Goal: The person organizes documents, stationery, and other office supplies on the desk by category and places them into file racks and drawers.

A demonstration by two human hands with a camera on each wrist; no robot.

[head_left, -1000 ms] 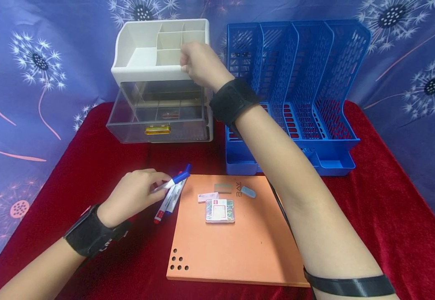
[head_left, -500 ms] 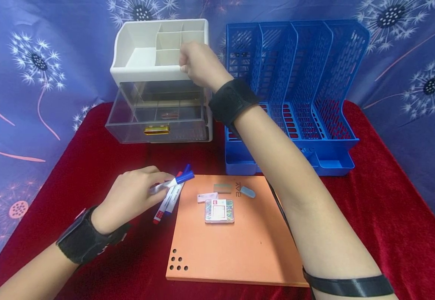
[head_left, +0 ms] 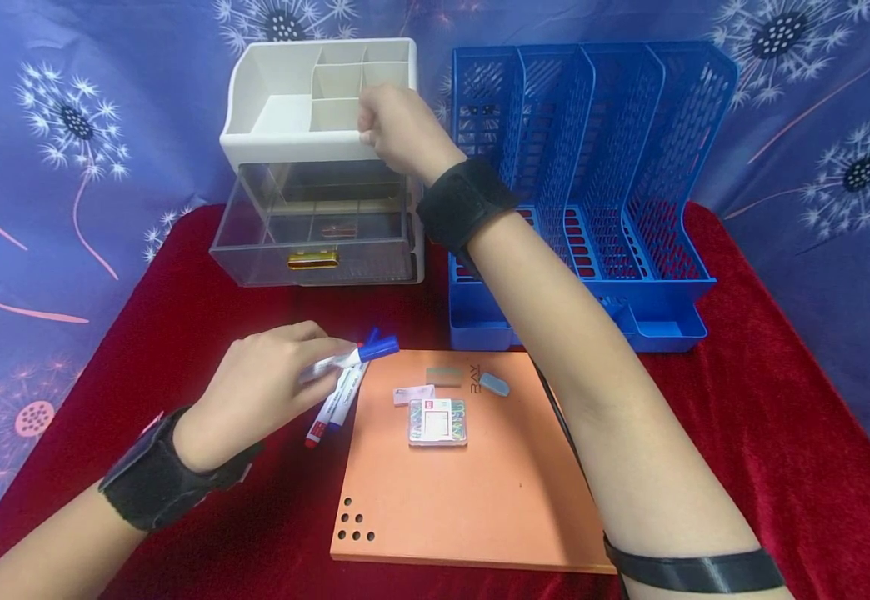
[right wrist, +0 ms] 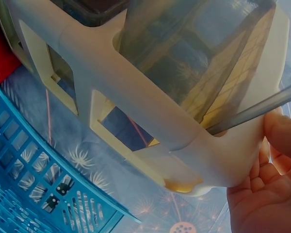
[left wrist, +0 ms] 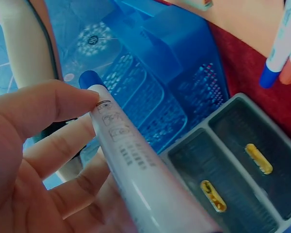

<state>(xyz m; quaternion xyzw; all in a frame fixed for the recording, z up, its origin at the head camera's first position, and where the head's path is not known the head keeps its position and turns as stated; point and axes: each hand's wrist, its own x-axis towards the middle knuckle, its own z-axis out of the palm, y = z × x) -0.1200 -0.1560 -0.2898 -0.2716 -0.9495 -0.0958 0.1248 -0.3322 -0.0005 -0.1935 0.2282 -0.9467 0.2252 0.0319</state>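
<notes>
Red velvet cloth covers the table in front of you, with a patterned blue backdrop behind it. At the back left stands the white organizer, its clear drawer sticking out toward you by a gold handle. Just beside it, on the right, is the blue file rack. Nearer you lies an orange board bearing a clear case of coloured pieces, a pale pink block, a grey-green block and a pale blue piece. Your right forearm stands in the way, hiding part of the rack's front and the board's right side; a black cable runs beside it. At the board's left edge lie a red-ended marker and a blue-ended marker, partly hidden by what you hold above them.

Your left hand pinches the blue-capped marker below its cap, which points right and slightly up; in the left wrist view, your other fingers lie bent behind the barrel. You reach far forward with your right hand, fingers curled and gripping the organizer's right side near its upper front corner. Black bands circle both your wrists.
</notes>
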